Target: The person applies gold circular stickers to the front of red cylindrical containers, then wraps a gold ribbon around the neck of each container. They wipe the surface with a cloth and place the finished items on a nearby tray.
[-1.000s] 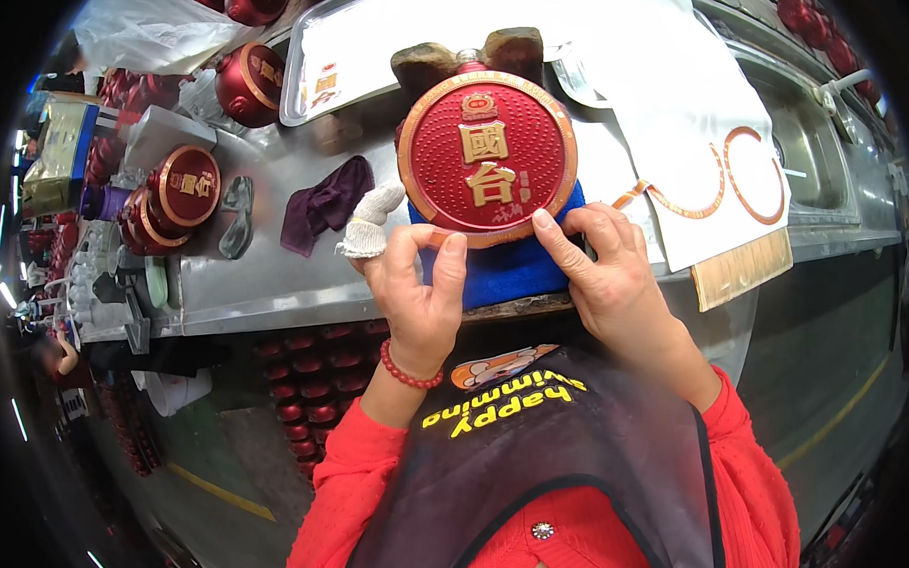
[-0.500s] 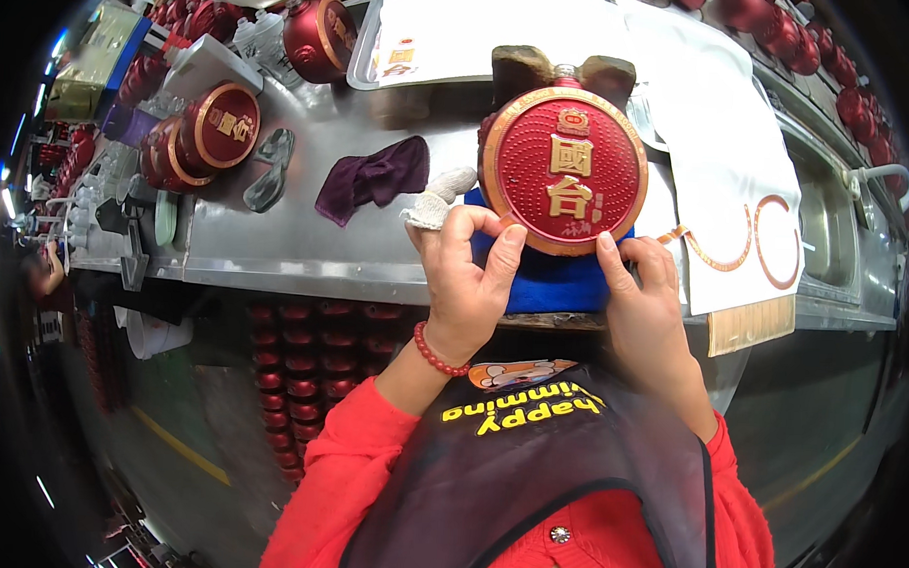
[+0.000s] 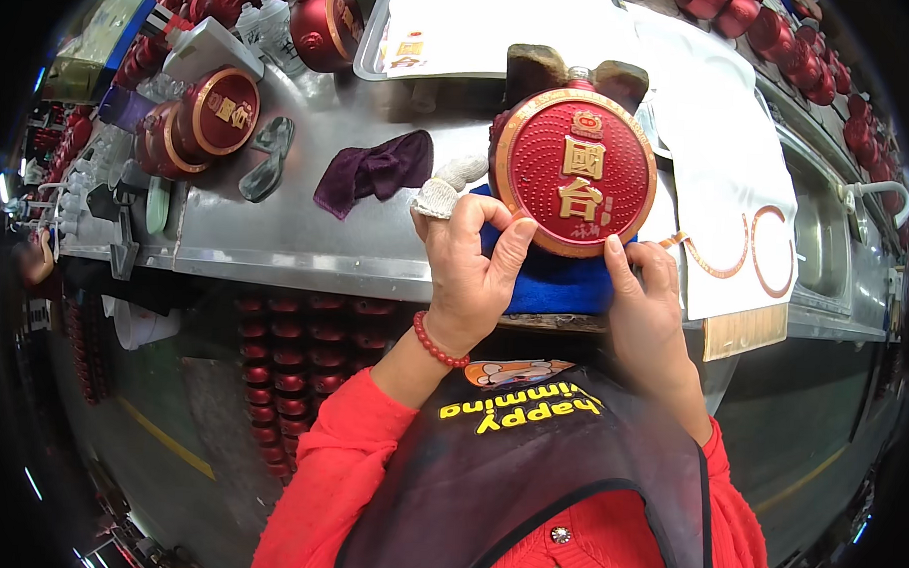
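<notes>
A round red bottle (image 3: 538, 177) with raised gold characters and a gold-orange rim leans upright against a dark two-pronged rest (image 3: 535, 72). A blue cloth pad (image 3: 559, 288) lies beneath it. At the bottle's lower left rim, my left hand (image 3: 470, 265) pinches a thin gold-orange strip between thumb and forefinger. White knitted covers (image 3: 448, 192) sit on some of its other fingers. My right hand (image 3: 649, 291) is closed at the lower right rim, its thumb tip against the edge. From its fingers the strip's patterned tail (image 3: 673, 240) runs out to the right.
Curled gold-orange strips (image 3: 772, 250) lie on a white sheet (image 3: 730, 143) at the right, beside a metal sink (image 3: 822, 232). A purple cloth (image 3: 373, 171), a grey-green clip-like object (image 3: 269, 160) and more red bottles (image 3: 220, 111) stand or lie on the left. A white-lined tray (image 3: 493, 35) is behind.
The red bottle has shifted slightly to the right, and my left hand has moved a little right with it. Both hands keep their pinch at the lower rim.
</notes>
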Demonstrator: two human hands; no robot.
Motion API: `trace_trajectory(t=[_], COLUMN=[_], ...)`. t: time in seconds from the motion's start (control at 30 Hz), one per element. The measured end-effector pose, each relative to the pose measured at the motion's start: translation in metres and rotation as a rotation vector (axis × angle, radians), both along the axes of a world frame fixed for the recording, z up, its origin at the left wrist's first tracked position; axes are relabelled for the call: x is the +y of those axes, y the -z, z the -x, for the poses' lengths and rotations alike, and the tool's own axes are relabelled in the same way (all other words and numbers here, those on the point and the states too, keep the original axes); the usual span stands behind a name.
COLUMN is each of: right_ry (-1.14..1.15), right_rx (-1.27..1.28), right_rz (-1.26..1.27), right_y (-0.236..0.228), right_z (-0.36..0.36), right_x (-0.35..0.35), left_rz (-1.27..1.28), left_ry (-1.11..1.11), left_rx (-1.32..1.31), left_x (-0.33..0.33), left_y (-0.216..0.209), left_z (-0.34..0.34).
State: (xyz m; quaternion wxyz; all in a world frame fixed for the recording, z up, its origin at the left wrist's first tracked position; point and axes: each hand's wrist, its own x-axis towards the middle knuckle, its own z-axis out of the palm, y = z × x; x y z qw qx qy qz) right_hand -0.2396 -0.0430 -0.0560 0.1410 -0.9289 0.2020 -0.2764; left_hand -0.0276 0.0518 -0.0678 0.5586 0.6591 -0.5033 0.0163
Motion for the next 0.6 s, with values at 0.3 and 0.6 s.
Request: trace_trajectory(t=[0.3,0.6], right_ry=[0.035,0.153], right_rx=[-0.048,-0.084], right_rz=[-0.249,-0.311], right_y=[-0.009,-0.007], right_z=[0.000,-0.022], right_x=[-0.001,-0.026], left_rz=[0.020,-0.114], left_ry=[0.134,0.152], left_rx=[0.378,0.138], left_x=[0.002,-0.005], left_y=[0.016,0.019], left_z=[-0.002,-0.001])
